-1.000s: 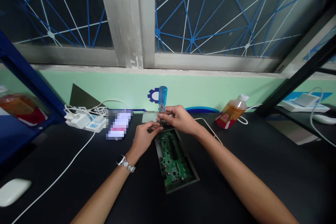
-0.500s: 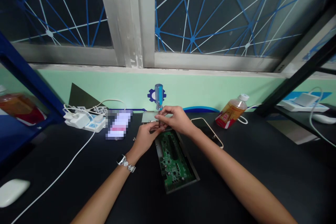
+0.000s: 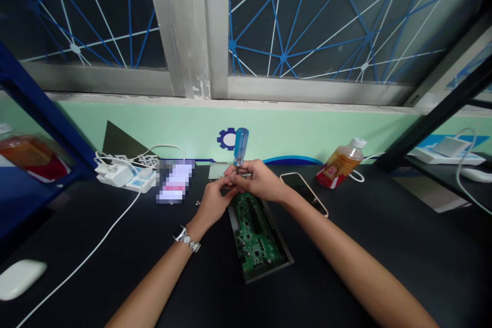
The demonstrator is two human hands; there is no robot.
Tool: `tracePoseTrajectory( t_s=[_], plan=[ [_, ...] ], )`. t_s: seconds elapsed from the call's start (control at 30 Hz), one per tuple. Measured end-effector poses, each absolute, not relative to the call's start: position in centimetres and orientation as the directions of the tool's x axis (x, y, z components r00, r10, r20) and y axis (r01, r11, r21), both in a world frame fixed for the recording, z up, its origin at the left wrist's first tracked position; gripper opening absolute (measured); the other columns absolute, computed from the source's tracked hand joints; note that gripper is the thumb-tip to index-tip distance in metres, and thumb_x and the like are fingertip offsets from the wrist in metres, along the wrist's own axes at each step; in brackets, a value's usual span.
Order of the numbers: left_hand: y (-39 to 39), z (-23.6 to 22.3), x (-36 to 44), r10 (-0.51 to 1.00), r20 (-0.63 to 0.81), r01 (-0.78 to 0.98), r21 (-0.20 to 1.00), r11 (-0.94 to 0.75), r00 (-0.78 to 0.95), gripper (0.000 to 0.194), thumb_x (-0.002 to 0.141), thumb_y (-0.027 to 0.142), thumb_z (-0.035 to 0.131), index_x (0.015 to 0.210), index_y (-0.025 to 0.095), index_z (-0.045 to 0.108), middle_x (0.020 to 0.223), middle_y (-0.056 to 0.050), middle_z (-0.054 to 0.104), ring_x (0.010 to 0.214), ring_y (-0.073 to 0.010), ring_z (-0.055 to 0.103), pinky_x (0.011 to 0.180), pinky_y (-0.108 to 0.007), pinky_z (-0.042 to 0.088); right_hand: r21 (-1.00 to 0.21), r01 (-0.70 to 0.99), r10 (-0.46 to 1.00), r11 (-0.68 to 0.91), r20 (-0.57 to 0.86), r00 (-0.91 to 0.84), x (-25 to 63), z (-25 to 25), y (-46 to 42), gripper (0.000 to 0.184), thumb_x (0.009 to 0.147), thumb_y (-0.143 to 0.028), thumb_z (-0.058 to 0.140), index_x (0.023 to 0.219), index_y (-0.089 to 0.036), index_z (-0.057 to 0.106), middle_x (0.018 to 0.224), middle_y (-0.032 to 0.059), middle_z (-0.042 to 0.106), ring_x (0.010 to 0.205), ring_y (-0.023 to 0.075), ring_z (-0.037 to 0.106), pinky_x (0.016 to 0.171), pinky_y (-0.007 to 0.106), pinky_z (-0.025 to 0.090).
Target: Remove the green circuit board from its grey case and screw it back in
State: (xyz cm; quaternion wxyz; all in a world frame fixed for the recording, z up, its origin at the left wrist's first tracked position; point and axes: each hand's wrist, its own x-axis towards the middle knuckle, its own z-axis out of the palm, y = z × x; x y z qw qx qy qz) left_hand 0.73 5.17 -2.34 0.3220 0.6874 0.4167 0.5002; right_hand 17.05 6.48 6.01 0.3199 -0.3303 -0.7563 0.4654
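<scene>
A screwdriver (image 3: 241, 144) with a clear blue handle stands nearly upright, handle on top, above the far end of a green circuit board (image 3: 255, 236) in a metal frame. My right hand (image 3: 257, 179) is closed, its fingers pinching the screwdriver's shaft below the handle. My left hand (image 3: 215, 199) is closed beside it, fingertips drawn together near the shaft's lower end; what they hold there is hidden. The screwdriver's tip is also covered by the fingers. Just left of my left hand lie small shiny metal pieces (image 3: 198, 203), too small to name.
A phone (image 3: 303, 193) lies right of the board, and a pixelated screen (image 3: 176, 182) lies to the left. Beyond are a white power strip (image 3: 144, 179) with cables and a drink bottle (image 3: 340, 164). A white mouse (image 3: 21, 279) sits at the near left.
The screwdriver's handle has shifted slightly right and down and now leans a little right. My right hand's fingers have closed in nearer to my left fingertips. The board has stayed in place.
</scene>
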Motion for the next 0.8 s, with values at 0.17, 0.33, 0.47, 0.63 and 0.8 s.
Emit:
tracePoseTrajectory(
  t_s=[0.17, 0.33, 0.47, 0.63, 0.8],
  plan=[
    [5.0, -2.3, 1.2, 0.91, 0.362, 0.168, 0.903, -0.396, 0.2, 0.019, 0.088, 0.027, 0.066, 0.1, 0.016, 0.075, 0.099, -0.008, 0.078, 0.091, -0.0254, 0.073, 0.084, -0.036, 0.057, -0.822, 0.341, 0.844, 0.457, 0.28, -0.457, 16.8, 5.9, 6.7, 0.019, 0.083, -0.034, 0.068, 0.09, -0.017, 0.072, 0.082, 0.0036, 0.071, 0.075, 0.0164, 0.066, 0.065, 0.028, 0.051],
    [4.6, -2.0, 0.1, 0.913, 0.324, 0.128, 0.923, -0.362, 0.248, 0.024, 0.089, 0.032, 0.066, 0.106, 0.018, 0.074, 0.108, -0.009, 0.076, 0.099, -0.0245, 0.072, 0.092, -0.037, 0.055, -0.827, 0.32, 0.853, 0.462, 0.315, -0.416, 17.5, 6.0, 7.4, 0.016, 0.078, -0.031, 0.073, 0.078, -0.016, 0.069, 0.071, 0.0024, 0.068, 0.068, 0.0152, 0.063, 0.064, 0.027, 0.051],
    [4.6, -2.0, -0.8, 0.923, 0.321, 0.173, 0.917, -0.359, 0.212, 0.023, 0.089, 0.033, 0.065, 0.104, 0.018, 0.074, 0.104, -0.008, 0.077, 0.096, -0.0229, 0.072, 0.089, -0.035, 0.055, -0.904, 0.22, 0.848, 0.367, 0.228, -0.478, 17.8, 6.2, 7.4, 0.015, 0.08, -0.031, 0.07, 0.079, -0.016, 0.066, 0.067, 0.0011, 0.066, 0.063, 0.0138, 0.062, 0.053, 0.024, 0.048],
    [5.0, -1.8, -0.5, 0.916, 0.359, 0.235, 0.888, -0.394, 0.179, 0.019, 0.086, 0.03, 0.068, 0.099, 0.017, 0.073, 0.096, -0.007, 0.077, 0.089, -0.0222, 0.072, 0.085, -0.034, 0.055, -0.951, 0.206, 0.834, 0.231, 0.084, -0.546, 17.5, 6.7, 6.6, 0.015, 0.086, -0.03, 0.063, 0.094, -0.017, 0.066, 0.061, -0.0011, 0.062, 0.054, 0.0117, 0.059, 0.046, 0.021, 0.043],
    [5.3, -2.2, 0.7, 0.893, 0.418, 0.262, 0.855, -0.448, 0.165, 0.01, 0.086, 0.019, 0.065, 0.081, 0.017, 0.073, 0.083, -0.004, 0.077, 0.081, -0.0205, 0.071, 0.079, -0.031, 0.055, -0.94, 0.223, 0.796, 0.26, 0.077, -0.601, 16.9, 6.5, 6.1, 0.023, 0.085, -0.032, 0.065, 0.104, -0.018, 0.066, 0.06, -0.0023, 0.062, 0.051, 0.0116, 0.057, 0.046, 0.022, 0.042]
  ],
)
